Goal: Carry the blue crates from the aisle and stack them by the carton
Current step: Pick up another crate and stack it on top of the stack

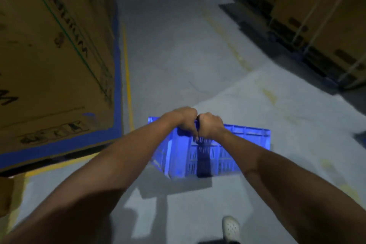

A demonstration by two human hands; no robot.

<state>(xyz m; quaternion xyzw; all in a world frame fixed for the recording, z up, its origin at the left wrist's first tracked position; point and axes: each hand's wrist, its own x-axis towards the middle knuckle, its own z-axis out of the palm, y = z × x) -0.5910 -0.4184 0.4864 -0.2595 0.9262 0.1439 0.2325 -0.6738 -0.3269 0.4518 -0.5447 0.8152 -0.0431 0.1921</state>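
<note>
Over the aisle floor (178, 45), both hands' fingers (195, 134) clench the blue crate (237, 144) rim

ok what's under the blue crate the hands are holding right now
Under the blue crate, gripped at its rim by the left hand and right hand, lies grey floor with the crate's dark shadow. The floor straight behind the crate is covered.

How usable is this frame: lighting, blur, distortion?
Head view: dim aisle, with a light patch on the floor; blue crate glows oversaturated; cartons smeared by motion blur; wide-angle bending at edges; both hands reasonably sharp.
</note>
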